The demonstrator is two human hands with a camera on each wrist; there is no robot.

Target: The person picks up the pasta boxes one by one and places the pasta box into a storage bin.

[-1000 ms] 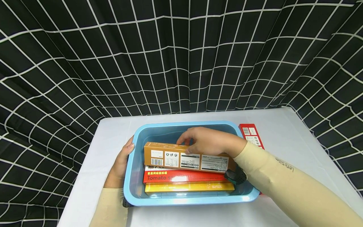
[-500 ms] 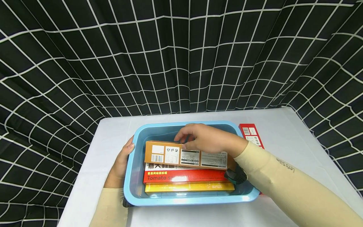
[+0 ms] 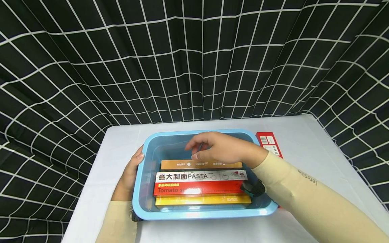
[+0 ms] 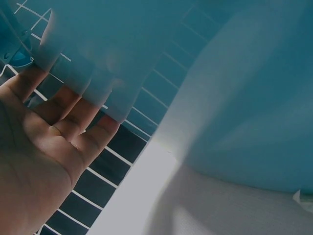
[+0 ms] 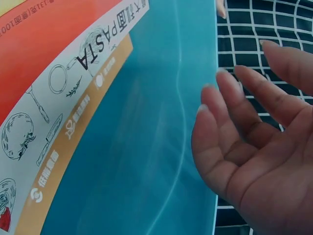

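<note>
In the head view, a blue plastic tub (image 3: 206, 213) holds several long boxes lying side by side. Frontmost is a yellow box (image 3: 202, 200); behind it lies a red-and-white pasta box (image 3: 197, 188). The orange-brown box (image 3: 200, 164) sits farthest back, narrow side up. My left hand (image 3: 129, 175) rests against the tub's left side; the left wrist view shows its fingers (image 4: 93, 132) extended against the outer wall. My right hand (image 3: 220, 147) hovers over the tub's back part, its fingers loosely bent. Nothing is between the right fingers (image 5: 220, 147) in the right wrist view.
Another red box (image 3: 269, 143) lies on the white table just right of the tub, partly hidden by the right arm and the tub. Black cloth (image 3: 182, 67) with a white grid hangs behind and on both sides of the table (image 3: 307, 145).
The orange-brown box, held tilted over the pasta box before, has dropped behind it into the tub. My right hand has let go of it. My left hand stays put.
</note>
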